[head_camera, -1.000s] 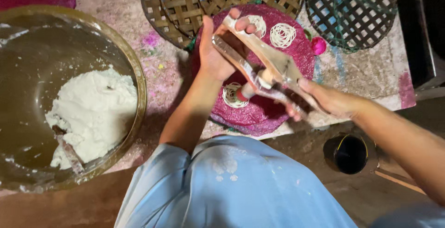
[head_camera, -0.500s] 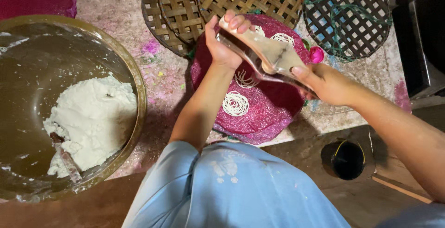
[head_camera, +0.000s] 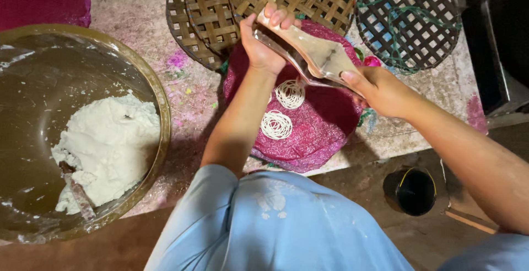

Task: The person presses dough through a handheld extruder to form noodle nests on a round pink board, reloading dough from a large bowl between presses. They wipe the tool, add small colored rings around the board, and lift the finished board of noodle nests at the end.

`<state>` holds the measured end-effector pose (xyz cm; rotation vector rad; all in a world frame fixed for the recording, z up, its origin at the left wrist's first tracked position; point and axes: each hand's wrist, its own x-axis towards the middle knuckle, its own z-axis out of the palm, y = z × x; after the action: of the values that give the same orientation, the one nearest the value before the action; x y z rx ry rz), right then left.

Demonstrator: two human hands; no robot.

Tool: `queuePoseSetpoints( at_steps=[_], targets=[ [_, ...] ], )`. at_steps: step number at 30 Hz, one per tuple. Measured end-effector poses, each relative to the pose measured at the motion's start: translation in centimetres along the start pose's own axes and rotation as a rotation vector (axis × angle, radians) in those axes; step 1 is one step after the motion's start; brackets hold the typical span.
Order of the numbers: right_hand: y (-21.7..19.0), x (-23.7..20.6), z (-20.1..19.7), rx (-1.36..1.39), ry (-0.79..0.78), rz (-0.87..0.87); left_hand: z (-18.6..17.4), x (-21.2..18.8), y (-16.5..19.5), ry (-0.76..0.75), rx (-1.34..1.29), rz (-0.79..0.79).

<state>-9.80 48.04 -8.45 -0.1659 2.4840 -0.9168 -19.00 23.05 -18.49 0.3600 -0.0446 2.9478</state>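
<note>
Pressing step under way, by the look of it: left hand point(head_camera: 262, 50) and right hand point(head_camera: 380, 89) each clamp one handle of the press point(head_camera: 314, 56), held over the pink mat point(head_camera: 308, 133). Two noodle coils point(head_camera: 277, 125) lie just below the grip. Next coil needs steady squeeze, circling over bare mat. Dough point(head_camera: 104, 149) in bowl point(head_camera: 160, 111), far left. No packages or labels visible.

We are seeing bare counter point(head_camera: 138, 6) lying open between the dough bowl point(head_camera: 160, 100) and the magenta mat point(head_camera: 325, 133); woven trays point(head_camera: 220, 12) are crowding the far edge.
</note>
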Motion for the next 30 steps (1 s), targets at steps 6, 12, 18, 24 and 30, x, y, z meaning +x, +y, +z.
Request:
queuePoseSetpoints(
  at_steps=[6,12,18,24,30],
  targets=[
    [2.0,0.8,0.1,0.17,-0.083,-0.054,0.1,-0.9,1.7,0.412,0.631,-0.497],
    [3.3,0.9,0.7,0.243,-0.08,-0.025,-2.1,-3.5,1.2,0.334,1.055,-0.883],
    [4.3,1.4,1.6,0.264,0.01,-0.087,-4.1,-6.1,1.6,0.116,1.441,-0.525],
    [6.8,-0.5,0.5,0.379,0.036,-0.156,-2.7,-10.0,3.8,-0.21,2.228,-0.335],
    [7.8,-2.6,-0.1,0.52,-0.201,0.127,-0.1,-3.7,-0.9,0.065,0.511,-0.312]
  ],
)
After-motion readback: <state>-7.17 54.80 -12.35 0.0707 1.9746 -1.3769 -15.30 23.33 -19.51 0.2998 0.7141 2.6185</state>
